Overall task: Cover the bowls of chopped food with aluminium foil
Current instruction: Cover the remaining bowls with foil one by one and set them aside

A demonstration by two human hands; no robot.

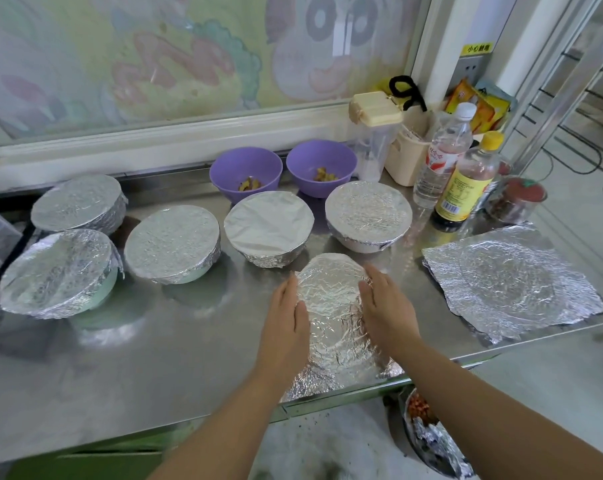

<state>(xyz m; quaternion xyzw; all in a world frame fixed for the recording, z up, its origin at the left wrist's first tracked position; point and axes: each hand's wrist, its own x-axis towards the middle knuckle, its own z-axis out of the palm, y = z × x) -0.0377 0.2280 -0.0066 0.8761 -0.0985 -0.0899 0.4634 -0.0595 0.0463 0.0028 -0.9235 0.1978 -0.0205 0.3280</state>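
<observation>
We're pressing our left hand (288,327) and right hand (384,306), fingers straight, against the foil-covered bowl (331,299) near the desk (154,358) edge.

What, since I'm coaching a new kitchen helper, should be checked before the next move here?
1. Hands on the front foil: ok; left hand and right hand press its sides.
2. Front foil's near edge tucked: not ok; it flares out on the table.
3. Spare foil sheet at hand: ok, lying flat to the right.
4. Left purple bowl and right purple bowl covered: not ok; both open.
5. Seal all round under the front foil: cannot tell.
</observation>
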